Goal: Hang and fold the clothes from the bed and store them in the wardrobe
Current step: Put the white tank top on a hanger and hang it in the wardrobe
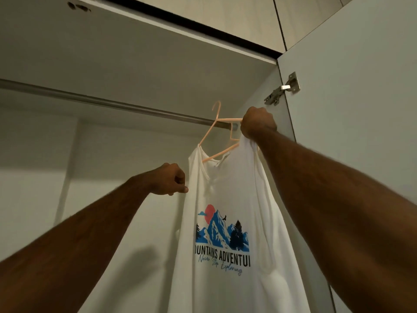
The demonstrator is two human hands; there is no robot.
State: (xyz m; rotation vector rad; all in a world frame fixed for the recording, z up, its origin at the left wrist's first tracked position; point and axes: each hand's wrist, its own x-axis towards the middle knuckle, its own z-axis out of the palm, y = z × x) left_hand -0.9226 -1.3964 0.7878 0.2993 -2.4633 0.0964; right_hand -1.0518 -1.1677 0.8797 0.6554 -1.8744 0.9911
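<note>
Up by the wardrobe rail's (112,102) right end, the right hand (258,123) grips a peach hanger (222,132) and white mountain-print shirt (225,222); the left hand (168,179) pinches the shirt's edge.

One shirt (228,222) — one hanger (222,134)

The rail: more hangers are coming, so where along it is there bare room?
The rail is bare from the picture's left edge to the pink hanger. The right end is crowded by the hanger, white shirt and right hand.
</note>
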